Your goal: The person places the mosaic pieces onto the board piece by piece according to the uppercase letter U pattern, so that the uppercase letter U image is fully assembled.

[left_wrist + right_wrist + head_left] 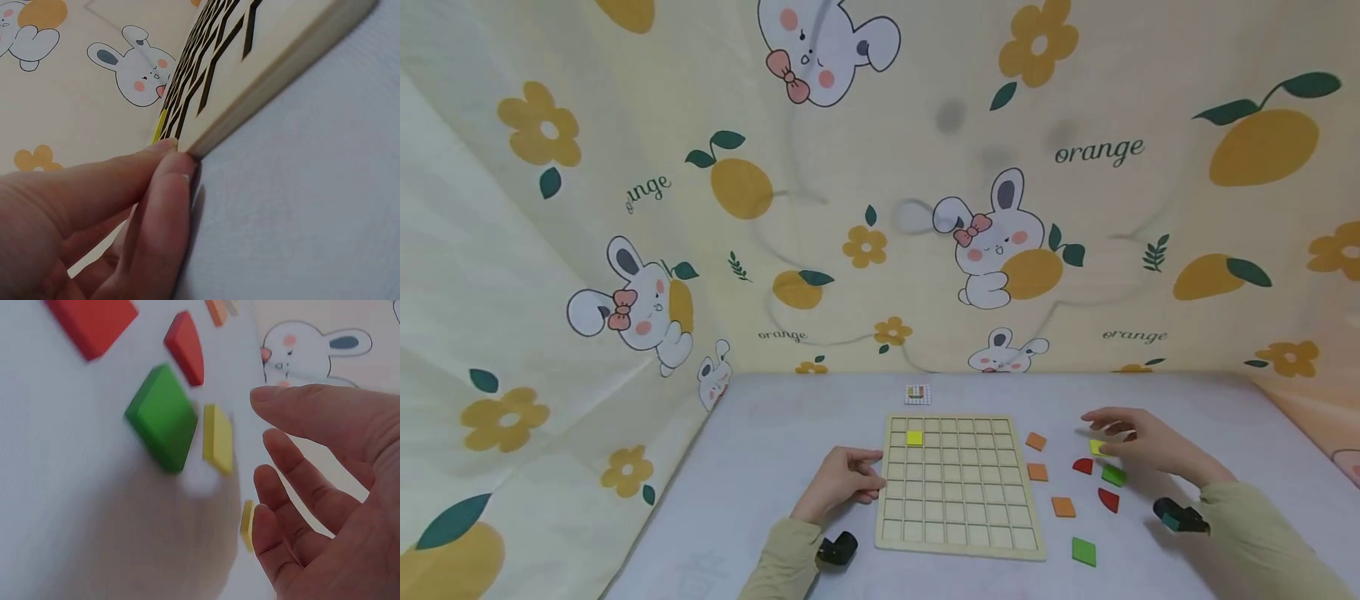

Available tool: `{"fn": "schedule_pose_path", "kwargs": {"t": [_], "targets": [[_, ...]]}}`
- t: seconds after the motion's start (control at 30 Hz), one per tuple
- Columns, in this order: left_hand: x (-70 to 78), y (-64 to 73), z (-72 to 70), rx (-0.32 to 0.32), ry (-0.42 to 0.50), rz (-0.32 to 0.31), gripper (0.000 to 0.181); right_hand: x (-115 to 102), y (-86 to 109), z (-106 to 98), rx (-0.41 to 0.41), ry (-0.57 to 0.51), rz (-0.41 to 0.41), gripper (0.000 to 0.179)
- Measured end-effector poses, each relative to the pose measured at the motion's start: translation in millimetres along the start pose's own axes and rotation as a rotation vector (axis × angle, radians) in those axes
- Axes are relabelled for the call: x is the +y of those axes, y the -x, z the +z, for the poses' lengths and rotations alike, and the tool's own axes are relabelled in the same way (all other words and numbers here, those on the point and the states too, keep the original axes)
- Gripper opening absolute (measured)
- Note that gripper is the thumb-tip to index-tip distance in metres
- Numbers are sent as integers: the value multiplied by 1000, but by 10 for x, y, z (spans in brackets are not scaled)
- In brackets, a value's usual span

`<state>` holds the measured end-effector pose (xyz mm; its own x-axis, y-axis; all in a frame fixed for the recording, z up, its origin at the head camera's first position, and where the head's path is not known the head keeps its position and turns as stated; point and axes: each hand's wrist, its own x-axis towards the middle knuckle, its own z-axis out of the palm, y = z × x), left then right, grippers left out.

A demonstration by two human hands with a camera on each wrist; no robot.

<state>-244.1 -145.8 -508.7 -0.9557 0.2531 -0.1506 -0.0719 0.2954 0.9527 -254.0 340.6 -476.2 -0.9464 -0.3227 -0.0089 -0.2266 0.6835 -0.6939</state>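
A pale wooden grid board [925, 540] lies flat on the table, a yellow square tile [914, 437] in one of its upper-left cells. My left hand [844, 482] pinches the board's left edge; thumb and finger meet there in the left wrist view. Above the loose pieces at the right hovers my right hand [1142, 442], fingers apart, holding nothing. Just below it is a yellow tile [1097, 447], partly covered in the head view. The right wrist view shows a second yellow tile [247, 525] near the fingertips, plus a green diamond tile [164, 419] and a red quarter-round tile [185, 349].
Orange squares [1037, 472] line the board's right side. Red quarter-round pieces [1108, 500] and another green diamond [1084, 551] lie farther right and nearer me. A small pattern card [917, 394] sits behind the board. A printed cloth [850, 167] hangs behind the table.
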Motion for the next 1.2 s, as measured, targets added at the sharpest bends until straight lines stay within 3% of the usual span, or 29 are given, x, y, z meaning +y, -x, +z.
{"fn": "schedule_pose_path", "kwargs": {"t": [0.33, 0.9, 1.1, 1.2], "targets": [[-8, 19, -12, -4, -2, 6, 48, 145, 73, 45, -12, -10, 67, 47], [24, 9, 24, 2, -24, 9, 47, 121, 41, 98, 35, 104, 43, 29], [31, 16, 17, 1, -18, -1, 47, -12, -40, 92, 80, 75, 53, 33], [34, 21, 12, 2, -13, -6, 47, -142, -105, 98, 100, 70, 20, 33]]}}
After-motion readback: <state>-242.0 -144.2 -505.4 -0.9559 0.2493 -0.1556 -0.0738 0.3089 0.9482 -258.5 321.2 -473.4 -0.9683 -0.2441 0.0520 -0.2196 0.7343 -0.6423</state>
